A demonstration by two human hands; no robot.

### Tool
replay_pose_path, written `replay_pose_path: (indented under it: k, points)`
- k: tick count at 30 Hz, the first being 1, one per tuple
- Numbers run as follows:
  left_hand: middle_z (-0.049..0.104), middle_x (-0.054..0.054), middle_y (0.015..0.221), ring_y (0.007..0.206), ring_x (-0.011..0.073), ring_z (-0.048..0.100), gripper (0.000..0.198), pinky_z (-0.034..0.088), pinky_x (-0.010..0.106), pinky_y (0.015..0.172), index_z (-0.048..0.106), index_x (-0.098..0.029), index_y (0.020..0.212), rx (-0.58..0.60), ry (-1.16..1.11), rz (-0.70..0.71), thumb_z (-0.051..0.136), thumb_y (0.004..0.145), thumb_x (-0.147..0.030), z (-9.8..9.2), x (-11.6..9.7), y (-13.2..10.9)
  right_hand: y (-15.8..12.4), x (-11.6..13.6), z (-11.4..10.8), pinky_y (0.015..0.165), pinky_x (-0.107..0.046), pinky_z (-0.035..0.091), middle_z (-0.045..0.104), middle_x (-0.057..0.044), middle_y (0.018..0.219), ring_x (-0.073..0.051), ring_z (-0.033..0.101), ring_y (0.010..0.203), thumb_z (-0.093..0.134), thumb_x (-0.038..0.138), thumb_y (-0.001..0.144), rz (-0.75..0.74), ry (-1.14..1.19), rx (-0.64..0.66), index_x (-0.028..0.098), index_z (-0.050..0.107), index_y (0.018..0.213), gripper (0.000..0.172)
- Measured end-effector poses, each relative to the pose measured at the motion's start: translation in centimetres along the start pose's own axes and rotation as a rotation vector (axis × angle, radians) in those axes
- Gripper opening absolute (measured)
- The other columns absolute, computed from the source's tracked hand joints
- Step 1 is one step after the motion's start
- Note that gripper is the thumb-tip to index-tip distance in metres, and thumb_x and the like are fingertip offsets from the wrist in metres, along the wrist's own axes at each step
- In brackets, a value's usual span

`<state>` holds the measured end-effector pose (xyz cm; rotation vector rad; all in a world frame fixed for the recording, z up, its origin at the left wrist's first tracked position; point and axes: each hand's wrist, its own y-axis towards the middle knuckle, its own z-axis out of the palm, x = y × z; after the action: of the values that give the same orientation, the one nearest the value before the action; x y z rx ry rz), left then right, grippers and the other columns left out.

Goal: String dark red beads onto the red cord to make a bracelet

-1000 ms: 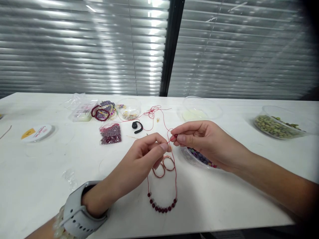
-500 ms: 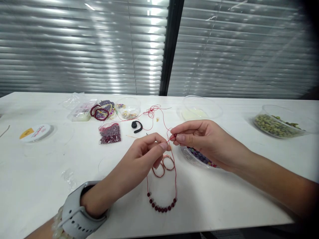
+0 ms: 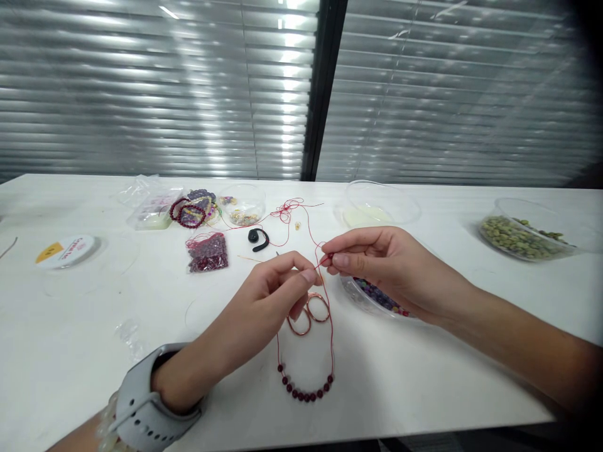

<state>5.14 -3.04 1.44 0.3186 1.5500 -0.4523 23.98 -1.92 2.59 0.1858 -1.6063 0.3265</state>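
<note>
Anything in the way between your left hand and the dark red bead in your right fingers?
Nothing visible blocks it. The left hand and the dark red bead, pinched by the right hand, are close together, with only the red thread crossing the gap. The clear bowl of beads lies under the right hand, not between them.

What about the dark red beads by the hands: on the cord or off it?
On it: the dark red beads sit in a curved row along the red cord, which rises to the right hand.
</note>
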Motion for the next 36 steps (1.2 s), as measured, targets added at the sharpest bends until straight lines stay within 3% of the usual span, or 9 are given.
replay_pose_path:
  k: [9,20,36]
  points:
    - [0.040,-0.008,0.052,0.047,0.0041,0.034,0.022,0.030,0.015,0.045,0.057,-0.016,0.072,0.026,-0.043,0.008,0.048,0.091,-0.024,0.0,0.1,0.0,-0.1,0.1,0.1,0.057,-0.021,0.051,0.073,0.002,0.076,-0.012,0.066,0.070,0.072,0.025,0.074,-0.015,-0.005,0.015,0.026,0.073,0.085,0.011]
    - [0.042,-0.009,0.052,0.048,0.0036,0.035,0.022,0.031,0.013,0.045,0.057,-0.016,0.072,0.035,-0.054,0.008,0.048,0.091,-0.022,0.0,0.1,-0.1,-0.3,0.4,0.4,0.072,-0.023,0.055,0.072,0.002,0.076,-0.013,0.069,0.079,0.072,0.025,0.073,-0.017,0.002,0.032,0.023,0.071,0.086,0.013]
    - [0.048,-0.007,0.054,0.050,0.0042,0.039,0.022,0.032,0.015,0.047,0.057,-0.017,0.071,0.058,-0.007,-0.005,0.050,0.090,-0.025,0.0,0.2,-0.2,-0.9,0.2,1.1,0.065,-0.026,0.048,0.066,0.002,0.080,-0.012,0.060,0.076,0.064,0.019,0.079,-0.322,-0.368,-0.054,0.024,0.071,0.082,0.009]
